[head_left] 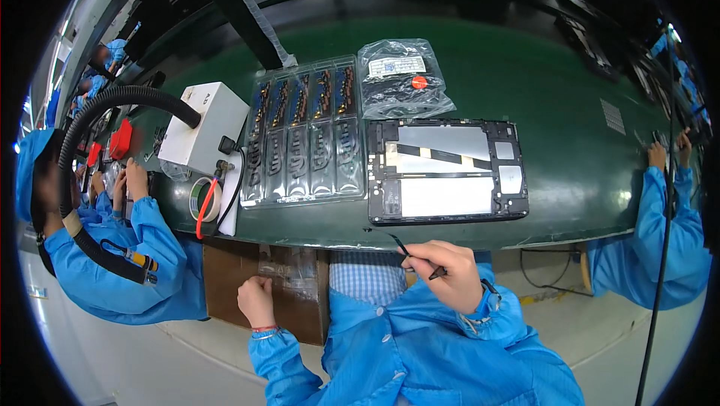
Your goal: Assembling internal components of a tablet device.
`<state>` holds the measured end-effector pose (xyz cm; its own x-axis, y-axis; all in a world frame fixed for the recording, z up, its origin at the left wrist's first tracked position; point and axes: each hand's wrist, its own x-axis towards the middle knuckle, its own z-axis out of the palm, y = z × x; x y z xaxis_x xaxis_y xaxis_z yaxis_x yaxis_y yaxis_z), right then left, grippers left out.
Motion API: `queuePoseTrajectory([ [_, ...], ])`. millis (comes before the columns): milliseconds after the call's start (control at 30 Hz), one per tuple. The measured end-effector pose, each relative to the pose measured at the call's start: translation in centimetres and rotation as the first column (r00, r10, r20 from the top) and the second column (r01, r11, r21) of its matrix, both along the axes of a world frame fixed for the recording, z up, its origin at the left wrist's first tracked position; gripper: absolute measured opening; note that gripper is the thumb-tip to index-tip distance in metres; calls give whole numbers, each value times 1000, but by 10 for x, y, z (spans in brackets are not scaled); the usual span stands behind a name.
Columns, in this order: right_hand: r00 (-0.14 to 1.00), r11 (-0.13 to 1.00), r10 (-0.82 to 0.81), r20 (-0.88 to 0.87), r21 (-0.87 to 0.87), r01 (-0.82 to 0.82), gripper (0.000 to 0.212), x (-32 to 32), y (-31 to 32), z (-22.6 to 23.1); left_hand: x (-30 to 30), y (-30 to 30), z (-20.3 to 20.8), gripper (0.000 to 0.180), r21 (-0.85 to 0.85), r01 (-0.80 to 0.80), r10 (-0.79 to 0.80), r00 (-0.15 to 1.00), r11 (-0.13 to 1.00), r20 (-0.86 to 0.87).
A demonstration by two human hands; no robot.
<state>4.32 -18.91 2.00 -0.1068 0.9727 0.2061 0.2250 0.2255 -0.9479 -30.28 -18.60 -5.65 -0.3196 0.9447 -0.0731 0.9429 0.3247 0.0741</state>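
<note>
My right hand (456, 275) is closed around dark tweezers (401, 247), whose tips point up and left toward the table's front edge. A tiny black piece (367, 230) lies close to the tips, apart from them. My left hand (256, 302) is curled closed above a brown cardboard box, and I cannot make out anything in it. Beyond my right hand, an opened tablet (448, 197) lies flat with its silver battery panels and a dark flex strip showing. Left of it sits a clear plastic tray (309, 194) holding several small circuit parts in rows.
A clear bag (405, 91) with a label lies behind the tablet. At left stand a white box-shaped device (202, 136) with a black hose (75, 136) and a tape roll (204, 199). The cardboard box (232, 286) is below the edge. Co-workers sit on both sides.
</note>
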Motion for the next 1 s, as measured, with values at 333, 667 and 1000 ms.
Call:
queuePoseTrajectory([
  [333,989,996,87,-122,3,-88,17,-18,-16,0,127,8,102,38,597,158,-601,414,787,684],
  [667,986,993,-56,-155,-107,40,27,-12,-19,23,173,25,120,23,816,361,-868,388,452,310],
  [1000,956,937,-257,-143,203,283,23,-21,5,38,186,23,119,21,829,211,-831,355,518,429],
])
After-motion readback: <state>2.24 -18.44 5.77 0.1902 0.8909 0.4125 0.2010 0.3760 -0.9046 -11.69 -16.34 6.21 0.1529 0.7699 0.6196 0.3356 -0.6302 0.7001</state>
